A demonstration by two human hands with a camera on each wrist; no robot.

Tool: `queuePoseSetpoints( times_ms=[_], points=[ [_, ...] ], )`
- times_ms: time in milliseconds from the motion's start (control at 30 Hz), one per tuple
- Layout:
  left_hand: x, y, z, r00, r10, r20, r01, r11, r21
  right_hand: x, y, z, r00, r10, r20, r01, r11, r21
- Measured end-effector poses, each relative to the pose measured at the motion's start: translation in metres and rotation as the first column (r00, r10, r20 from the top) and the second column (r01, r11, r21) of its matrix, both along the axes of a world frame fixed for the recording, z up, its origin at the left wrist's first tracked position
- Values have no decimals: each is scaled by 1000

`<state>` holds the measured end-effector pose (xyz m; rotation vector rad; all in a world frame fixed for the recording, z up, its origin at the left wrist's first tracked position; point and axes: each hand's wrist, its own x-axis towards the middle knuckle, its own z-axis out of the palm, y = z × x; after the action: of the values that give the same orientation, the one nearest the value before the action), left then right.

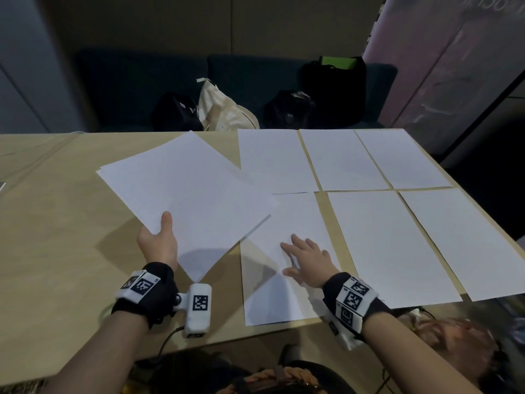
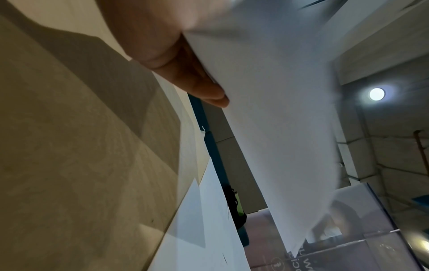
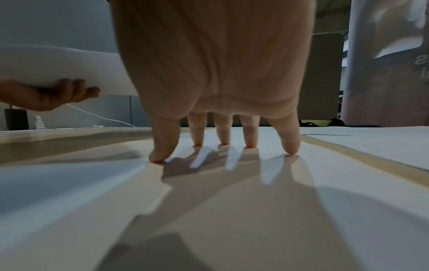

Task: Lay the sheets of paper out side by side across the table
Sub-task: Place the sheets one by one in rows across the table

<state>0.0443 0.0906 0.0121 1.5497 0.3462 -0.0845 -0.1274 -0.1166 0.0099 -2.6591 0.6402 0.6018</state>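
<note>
Head view shows the left hand [image 1: 157, 245] holding a stack of paper [image 1: 184, 194] up off the table [image 1: 56, 237], thumb on top and fingers [image 2: 209, 91] curled beneath — a pinch near one corner that probably keeps the remaining sheets together and clear of the ones already down. The right hand [image 1: 308, 264] lies flat with its fingers [image 3: 249, 135] spread and straight, tips pressing on the newest sheet [image 1: 287, 280] in the near row, likely to settle or nudge it square beside its neighbour. Five more laid sheets [image 1: 383, 245] sit to the right in two rows, three far and two near, close together with thin strips of table showing between most of them.

The raised stack hides the far left corner of the pressed sheet and part of the far row's left sheet, so their spacing there cannot be judged. How many sheets are left in the stack is not clear — the edges blur together. Bags [image 1: 227, 109] on a dark sofa [image 1: 127, 86] beyond the table are dim.
</note>
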Motion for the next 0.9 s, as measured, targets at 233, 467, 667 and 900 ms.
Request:
queuePoseSetpoints(
  times_ms=[233,467,667,900],
  points=[
    [-4,-2,3,1000,-7,5,7,1000,-9,-13,-3,-1,999,-38,30,38,999,-1],
    [-7,-4,2,1000,-24,12,25,999,-25,-13,-7,-2,997,-70,40,69,997,29],
    [-9,-3,-1,1000,-23,20,24,1000,-19,-14,-12,-2,995,-89,44,88,995,39],
    [-7,-2,-7,999,-25,34,25,1000,-3,-14,-16,-4,996,-79,39,78,996,42]
  ],
)
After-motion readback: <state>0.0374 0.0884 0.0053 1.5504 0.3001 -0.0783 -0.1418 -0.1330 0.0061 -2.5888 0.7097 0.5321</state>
